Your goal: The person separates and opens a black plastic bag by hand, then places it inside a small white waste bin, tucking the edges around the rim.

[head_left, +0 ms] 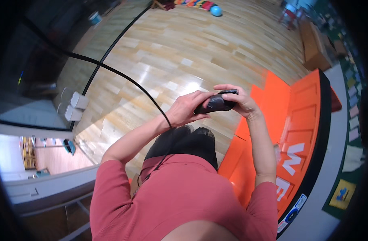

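Observation:
A shiny, creased black plastic bundle (pixel 217 103), like a rolled-up bag, is held up in front of my body. My left hand (pixel 187 107) grips its left end, with the fingers wrapped round it. At the other end, my right hand (pixel 245 103) is closed on the bundle, thumb and fingers on its edge. Both hands are above the wooden floor (pixel 160 60), level with each other. A thin black cable (pixel 139 85) passes in front of my left wrist and runs down to my clothing.
An orange panelled structure (pixel 280 104) with white lettering stands close on my right. To the left is a dark glass panel (pixel 39 72) with a black frame, near two white containers (pixel 78 100). A blue ball (pixel 216 11) lies far ahead, and a wooden cabinet (pixel 314 48) stands far right.

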A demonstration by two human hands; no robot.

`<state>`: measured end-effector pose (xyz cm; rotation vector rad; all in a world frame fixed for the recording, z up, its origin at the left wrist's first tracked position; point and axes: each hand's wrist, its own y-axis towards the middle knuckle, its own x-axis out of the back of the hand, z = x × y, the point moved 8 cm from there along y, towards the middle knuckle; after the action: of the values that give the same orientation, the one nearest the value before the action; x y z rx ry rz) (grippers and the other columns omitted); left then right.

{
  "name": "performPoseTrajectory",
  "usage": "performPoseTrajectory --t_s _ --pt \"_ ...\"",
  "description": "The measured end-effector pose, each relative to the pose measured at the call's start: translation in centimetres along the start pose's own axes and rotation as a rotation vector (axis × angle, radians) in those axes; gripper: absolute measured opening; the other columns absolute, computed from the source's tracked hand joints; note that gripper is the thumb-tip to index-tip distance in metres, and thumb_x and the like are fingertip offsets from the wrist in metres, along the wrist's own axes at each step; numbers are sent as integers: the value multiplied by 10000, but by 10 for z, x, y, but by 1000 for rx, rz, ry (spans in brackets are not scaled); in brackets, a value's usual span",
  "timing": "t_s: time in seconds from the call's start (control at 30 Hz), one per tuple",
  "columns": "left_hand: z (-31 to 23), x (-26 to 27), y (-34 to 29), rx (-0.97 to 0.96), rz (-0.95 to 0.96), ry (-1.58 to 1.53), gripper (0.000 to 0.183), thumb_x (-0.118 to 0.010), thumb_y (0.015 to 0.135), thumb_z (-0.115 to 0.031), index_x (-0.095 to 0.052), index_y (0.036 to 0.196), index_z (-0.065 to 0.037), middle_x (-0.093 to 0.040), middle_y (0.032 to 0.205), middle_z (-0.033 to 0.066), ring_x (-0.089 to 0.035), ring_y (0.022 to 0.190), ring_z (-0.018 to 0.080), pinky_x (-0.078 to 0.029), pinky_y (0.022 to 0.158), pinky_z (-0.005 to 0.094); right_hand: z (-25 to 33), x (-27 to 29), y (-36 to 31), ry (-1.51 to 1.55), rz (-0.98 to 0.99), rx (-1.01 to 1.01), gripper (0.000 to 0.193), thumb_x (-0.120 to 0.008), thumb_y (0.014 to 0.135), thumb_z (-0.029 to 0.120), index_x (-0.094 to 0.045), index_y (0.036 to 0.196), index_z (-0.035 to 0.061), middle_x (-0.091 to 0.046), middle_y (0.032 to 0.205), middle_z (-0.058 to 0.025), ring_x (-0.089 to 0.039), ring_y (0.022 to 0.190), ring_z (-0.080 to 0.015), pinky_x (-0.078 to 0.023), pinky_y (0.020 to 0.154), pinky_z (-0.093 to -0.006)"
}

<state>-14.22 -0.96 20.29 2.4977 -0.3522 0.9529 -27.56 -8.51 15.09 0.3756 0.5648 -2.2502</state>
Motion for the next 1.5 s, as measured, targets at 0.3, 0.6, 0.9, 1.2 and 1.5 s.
performPoseTrajectory --t_s 0.3,0.6,0.9,1.2,1.5 --pt "153 52 -169 623 -455 -1459 449 -688 868 -228 -466 1216 -50 -611 1059 78 -620 962 166 -524 837 342 -48 -136 120 -272 -114 88 165 -574 892 62 -662 1019 5 -659 887 -55 -619 753 -100 -511 686 -233" --pt "281 145 -354 530 -1248 -1777 314 -663 871 -330 -602 1077 -102 -637 1047 52 -599 987 195 -434 958 448 -88 -298 231 -498 -23 172 160 -563 912 50 -663 1023 -5 -656 901 -39 -598 806 -81 -484 736 -222" --pt "286 222 -562 317 -1934 -1626 326 -662 864 -242 -589 1115 -47 -631 1107 116 -597 1044 276 -463 960 473 -150 -400 376 -425 111 139 203 -547 951 118 -662 1075 5 -657 993 -50 -590 908 -107 -455 841 -246" --pt "290 289 -676 464 -2082 -1389 303 -611 901 -275 -594 1087 -37 -650 1058 118 -643 948 223 -514 879 368 -186 -533 548 -301 464 30 194 -530 951 119 -667 1031 6 -673 1002 -92 -616 954 -165 -456 883 -279" --pt "324 405 -718 685 -2039 -1309 490 -345 1007 -425 -572 1144 -13 -655 1064 115 -652 930 203 -525 865 353 -239 -682 668 -1505 1065 471 637 -629 766 133 -429 1367 56 -571 1251 -165 -537 1176 -239 -402 1011 -328"
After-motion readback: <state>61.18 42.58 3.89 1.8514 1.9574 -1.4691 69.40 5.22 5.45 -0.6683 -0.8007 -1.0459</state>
